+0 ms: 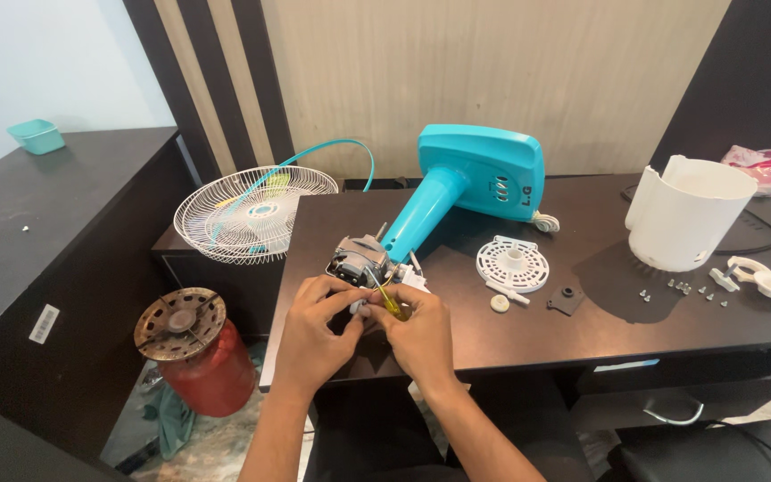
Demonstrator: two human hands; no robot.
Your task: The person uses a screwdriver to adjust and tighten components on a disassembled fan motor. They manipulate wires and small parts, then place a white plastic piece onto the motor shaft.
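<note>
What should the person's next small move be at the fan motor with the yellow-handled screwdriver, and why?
Probably seat the screwdriver tip squarely on the motor and begin turning. The right hand grips its yellow handle, the left hand pinches close beside the tip, and both hands sit right at the exposed motor at the table edge.

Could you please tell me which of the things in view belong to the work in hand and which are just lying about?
In hand: left hand, right hand, yellow-handled screwdriver, fan motor, turquoise fan stand.

Lying about: wire fan guard, white motor housing, loose screws, red gas cylinder, turquoise tub.
</note>
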